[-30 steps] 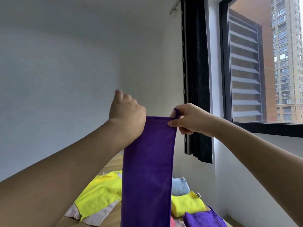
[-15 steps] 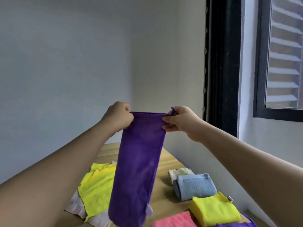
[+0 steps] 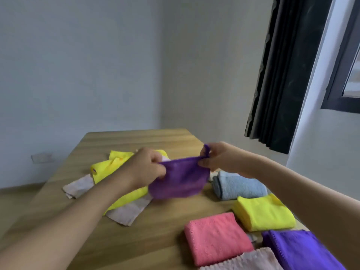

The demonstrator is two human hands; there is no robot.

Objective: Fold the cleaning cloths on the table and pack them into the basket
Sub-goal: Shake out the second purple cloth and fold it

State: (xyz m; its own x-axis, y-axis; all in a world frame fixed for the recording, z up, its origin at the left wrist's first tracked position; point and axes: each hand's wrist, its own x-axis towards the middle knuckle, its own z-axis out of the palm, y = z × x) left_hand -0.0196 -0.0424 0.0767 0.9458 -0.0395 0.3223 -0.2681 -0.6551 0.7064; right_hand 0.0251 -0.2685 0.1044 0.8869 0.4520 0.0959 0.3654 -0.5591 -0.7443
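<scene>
Presently, item one: purple cloth, slung in the air between both hands above the middle of the wooden table, its lower part blurred and hanging just over the tabletop. Long axis: the top hem runs left to right between the two grips; the body sags below it, toward the table and the viewer.

Left hand: fingers curled round the left end of the hem, pinching it. Right hand: thumb and fingers pinching the right end, a small purple loop standing up beside the fingers. The hands are level and near each other, neither plainly nearer the cloth's middle.

Judgement: the next fold or lay-down turns on that hanging direction, so the hem should be lowered forward and away for the body to settle flat.

Surroundings, left of the cloth: unfolded yellow cloth lying over a pale pink cloth. Right and nearer: folded blue cloth, folded yellow cloth, folded pink cloth, folded purple cloth. Basket: not visible.
</scene>
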